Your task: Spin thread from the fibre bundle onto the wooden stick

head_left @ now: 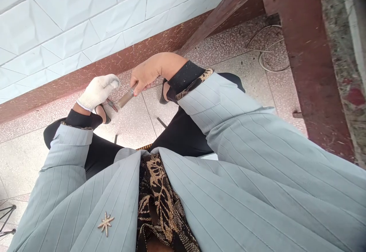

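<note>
My left hand [97, 90] wears a white knit glove and is curled closed around a thin wire or pin that I can barely make out. My bare right hand [151, 71] pinches the upper end of a small brownish metal cylinder [126, 98], which slants down toward the gloved hand. A small reddish tool tip [112, 105] shows just under the glove. Both hands meet in front of my body, above my legs in black trousers. Grey pinstriped jacket sleeves cover both arms.
A white tiled wall [71, 19] with a red-brown base strip [94, 69] runs behind the hands. A dark red frame or table leg [303, 57] stands at the right. Loose white cable [265, 53] lies on the speckled floor [228, 46]. A metal stand [7, 217] shows at the lower left.
</note>
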Demonstrator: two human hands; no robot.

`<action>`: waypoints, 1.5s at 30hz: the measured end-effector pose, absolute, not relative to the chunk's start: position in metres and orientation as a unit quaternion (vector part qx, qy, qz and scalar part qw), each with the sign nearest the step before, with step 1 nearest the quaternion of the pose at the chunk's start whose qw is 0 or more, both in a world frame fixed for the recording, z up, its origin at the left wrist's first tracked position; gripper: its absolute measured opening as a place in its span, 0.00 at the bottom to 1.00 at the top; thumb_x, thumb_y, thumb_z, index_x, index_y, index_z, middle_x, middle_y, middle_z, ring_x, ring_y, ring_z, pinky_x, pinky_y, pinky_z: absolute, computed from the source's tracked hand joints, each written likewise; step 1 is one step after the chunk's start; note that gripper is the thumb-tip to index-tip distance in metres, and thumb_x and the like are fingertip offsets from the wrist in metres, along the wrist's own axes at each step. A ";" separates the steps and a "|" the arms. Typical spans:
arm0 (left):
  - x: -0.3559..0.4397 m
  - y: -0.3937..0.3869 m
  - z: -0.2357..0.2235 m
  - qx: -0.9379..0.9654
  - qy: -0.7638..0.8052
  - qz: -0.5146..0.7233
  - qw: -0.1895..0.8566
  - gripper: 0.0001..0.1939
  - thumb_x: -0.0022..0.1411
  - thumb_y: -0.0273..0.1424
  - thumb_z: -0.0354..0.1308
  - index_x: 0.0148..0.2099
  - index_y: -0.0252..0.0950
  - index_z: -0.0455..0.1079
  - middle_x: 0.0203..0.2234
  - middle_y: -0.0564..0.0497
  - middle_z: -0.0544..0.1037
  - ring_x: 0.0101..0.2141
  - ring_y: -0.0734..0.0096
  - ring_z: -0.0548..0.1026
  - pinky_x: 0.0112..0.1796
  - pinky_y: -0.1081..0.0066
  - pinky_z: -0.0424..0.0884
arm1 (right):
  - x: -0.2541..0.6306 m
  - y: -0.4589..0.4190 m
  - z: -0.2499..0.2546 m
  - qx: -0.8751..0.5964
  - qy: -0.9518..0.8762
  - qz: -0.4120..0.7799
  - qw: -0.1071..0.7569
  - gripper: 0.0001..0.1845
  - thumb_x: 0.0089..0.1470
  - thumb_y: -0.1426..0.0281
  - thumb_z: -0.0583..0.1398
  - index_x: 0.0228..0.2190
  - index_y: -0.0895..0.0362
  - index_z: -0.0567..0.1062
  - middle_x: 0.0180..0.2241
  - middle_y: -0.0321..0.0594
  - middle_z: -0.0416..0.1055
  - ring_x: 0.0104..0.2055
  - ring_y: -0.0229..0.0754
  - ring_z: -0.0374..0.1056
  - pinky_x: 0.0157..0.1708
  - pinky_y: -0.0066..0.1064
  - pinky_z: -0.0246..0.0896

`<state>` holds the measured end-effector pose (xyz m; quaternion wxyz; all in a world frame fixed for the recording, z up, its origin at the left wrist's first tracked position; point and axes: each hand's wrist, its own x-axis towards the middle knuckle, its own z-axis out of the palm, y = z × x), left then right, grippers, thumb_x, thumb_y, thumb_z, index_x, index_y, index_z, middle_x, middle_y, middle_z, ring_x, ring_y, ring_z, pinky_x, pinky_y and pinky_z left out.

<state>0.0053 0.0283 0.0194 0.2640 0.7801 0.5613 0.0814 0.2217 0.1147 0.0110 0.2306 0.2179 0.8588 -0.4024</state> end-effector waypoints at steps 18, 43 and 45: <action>0.017 0.028 0.008 0.780 0.535 0.044 0.321 0.11 0.66 0.33 0.52 0.40 0.37 0.75 0.32 0.51 0.77 0.35 0.68 0.74 0.40 0.67 0.70 | 0.226 0.119 0.013 0.458 0.844 -0.278 -0.023 0.15 0.60 0.58 0.61 0.28 0.56 0.73 0.23 0.40 0.68 0.42 0.44 0.70 0.40 0.32 0.56; 0.021 0.026 0.005 0.747 0.543 0.062 0.377 0.12 0.67 0.34 0.51 0.41 0.37 0.75 0.33 0.50 0.77 0.34 0.69 0.73 0.36 0.69 0.71 | 0.230 0.126 0.010 0.478 0.777 -0.373 -0.168 0.14 0.58 0.56 0.61 0.34 0.53 0.76 0.34 0.46 0.75 0.37 0.45 0.68 0.36 0.37 0.61; 0.020 0.026 0.007 0.761 0.536 0.057 0.361 0.12 0.67 0.34 0.51 0.41 0.37 0.75 0.35 0.49 0.78 0.35 0.69 0.73 0.39 0.68 0.71 | 0.227 0.130 0.000 0.482 0.824 -0.284 -0.087 0.12 0.56 0.59 0.63 0.31 0.56 0.76 0.27 0.44 0.72 0.41 0.46 0.67 0.40 0.37 0.58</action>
